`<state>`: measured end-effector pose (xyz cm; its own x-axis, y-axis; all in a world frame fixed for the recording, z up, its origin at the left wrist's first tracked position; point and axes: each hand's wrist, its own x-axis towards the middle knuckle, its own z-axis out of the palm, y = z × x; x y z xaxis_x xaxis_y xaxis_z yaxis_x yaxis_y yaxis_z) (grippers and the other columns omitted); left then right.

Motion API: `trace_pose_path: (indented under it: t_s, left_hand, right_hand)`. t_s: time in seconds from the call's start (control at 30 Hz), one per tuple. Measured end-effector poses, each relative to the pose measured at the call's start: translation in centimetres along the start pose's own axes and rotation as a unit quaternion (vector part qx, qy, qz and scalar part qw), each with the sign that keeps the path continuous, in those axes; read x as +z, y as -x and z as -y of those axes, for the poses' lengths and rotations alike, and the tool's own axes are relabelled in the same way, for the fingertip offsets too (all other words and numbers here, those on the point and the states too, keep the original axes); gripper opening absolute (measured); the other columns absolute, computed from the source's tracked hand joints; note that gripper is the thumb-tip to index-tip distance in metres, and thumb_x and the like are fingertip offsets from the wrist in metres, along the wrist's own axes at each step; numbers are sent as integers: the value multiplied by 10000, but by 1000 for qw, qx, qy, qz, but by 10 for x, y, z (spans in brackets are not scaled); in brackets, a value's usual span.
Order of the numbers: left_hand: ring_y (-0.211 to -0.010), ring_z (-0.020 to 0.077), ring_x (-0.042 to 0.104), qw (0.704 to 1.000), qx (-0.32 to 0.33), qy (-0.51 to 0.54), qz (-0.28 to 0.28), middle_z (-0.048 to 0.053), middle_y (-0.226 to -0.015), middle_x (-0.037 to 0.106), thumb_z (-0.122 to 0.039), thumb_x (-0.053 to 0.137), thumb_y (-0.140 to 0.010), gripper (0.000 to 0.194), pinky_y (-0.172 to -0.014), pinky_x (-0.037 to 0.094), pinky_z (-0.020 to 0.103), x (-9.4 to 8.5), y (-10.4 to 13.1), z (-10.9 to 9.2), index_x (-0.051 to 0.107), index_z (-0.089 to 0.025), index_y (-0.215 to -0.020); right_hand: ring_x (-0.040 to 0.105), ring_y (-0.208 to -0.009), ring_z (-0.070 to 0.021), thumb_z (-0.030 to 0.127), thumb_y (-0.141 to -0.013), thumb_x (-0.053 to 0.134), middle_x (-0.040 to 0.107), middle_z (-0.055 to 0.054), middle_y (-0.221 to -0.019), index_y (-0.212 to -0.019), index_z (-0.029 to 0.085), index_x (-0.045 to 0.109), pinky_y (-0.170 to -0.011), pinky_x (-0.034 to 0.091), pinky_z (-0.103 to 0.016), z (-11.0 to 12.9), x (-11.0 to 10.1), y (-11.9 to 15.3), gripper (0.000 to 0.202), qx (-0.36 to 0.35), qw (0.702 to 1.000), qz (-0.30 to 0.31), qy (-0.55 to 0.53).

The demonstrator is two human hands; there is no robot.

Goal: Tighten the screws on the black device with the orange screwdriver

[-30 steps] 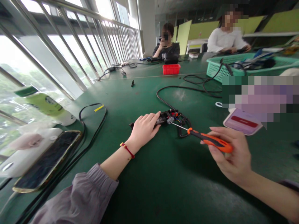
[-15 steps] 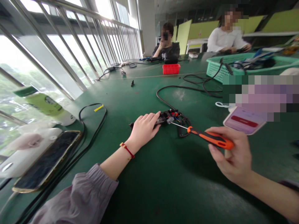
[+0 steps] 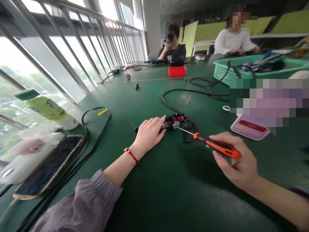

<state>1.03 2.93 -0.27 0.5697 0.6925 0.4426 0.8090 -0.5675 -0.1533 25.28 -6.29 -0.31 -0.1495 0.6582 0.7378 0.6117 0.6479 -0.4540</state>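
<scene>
My left hand point(image 3: 150, 130) is wrapped over the body of a black corded power tool point(image 3: 171, 121) lying on the green table. The tool's housing is opened at one end, where red and blue wires and a small grey part show; its exact kind I cannot make out. Between the thumb and fingers of my right hand point(image 3: 238, 161) is an orange and black screwdriver point(image 3: 217, 146). Its thin shaft points left, and the tip is at the grey part among the wires. Whether the tip sits in a screw is too small to tell.
A black cord point(image 3: 190, 90) runs from the tool toward a green basket point(image 3: 220, 69). Farther back stands a red tray point(image 3: 177, 72). Phones point(image 3: 48, 164), a bottle point(image 3: 48, 108) and a looped cable point(image 3: 96, 138) are at left. Another phone point(image 3: 249, 127) lies right. Two people sit opposite.
My right hand has shifted slightly left along the screwdriver, and the handle end has dipped a little. My left hand and the power tool have stayed put.
</scene>
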Motion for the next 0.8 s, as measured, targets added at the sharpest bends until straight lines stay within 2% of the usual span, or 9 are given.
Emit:
trace_pose_path:
  t_s: [0.17,0.27,0.43,0.53,0.67,0.8]
  left_hand:
    - [-895,190,568,1000,-1,1,-5,74,-1058,602,-296,447,-865,427,-734,438,320,0,0,0,412,-124,-1254]
    - [-896,190,567,1000,1,2,-3,72,-1061,602,-295,441,-868,421,-733,437,318,-1,0,0,415,-123,-1251]
    - [-903,191,564,1000,1,2,-2,74,-1066,598,-294,440,-868,425,-735,438,320,0,0,0,411,-124,-1256]
    - [-904,191,562,1000,0,2,-1,69,-1065,598,-295,442,-867,425,-740,438,320,0,0,0,413,-124,-1255]
    - [-898,191,561,1000,0,4,-2,67,-1061,598,-299,438,-869,424,-737,441,323,0,0,0,415,-124,-1254]
    - [-892,190,560,1000,0,8,-3,69,-1058,598,-297,438,-869,428,-732,442,325,0,0,0,409,-125,-1259]
  right_hand:
    - [564,-550,-93,136,-766,526,617,15,-712,-1041,227,550,-531,465,-218,3,-2,0,290,1,994,105,-14]
    - [570,-569,-93,162,-776,523,646,7,-776,-1053,230,559,-535,460,-221,2,-2,0,288,20,991,131,-15]
    - [536,-478,-84,189,-842,431,588,29,-645,-1116,227,545,-479,452,-217,0,-2,-1,299,71,985,148,-56]
    - [587,-551,-99,162,-796,501,597,17,-700,-1118,222,516,-524,486,-216,1,-1,-1,327,68,991,107,-47]
    - [636,-730,-140,121,-730,567,606,-41,-911,-1143,222,471,-647,526,-254,0,4,2,437,61,997,-1,-39]
    - [634,-732,-140,126,-739,565,589,-43,-934,-1142,229,465,-682,526,-280,-2,5,2,428,80,994,-9,-74]
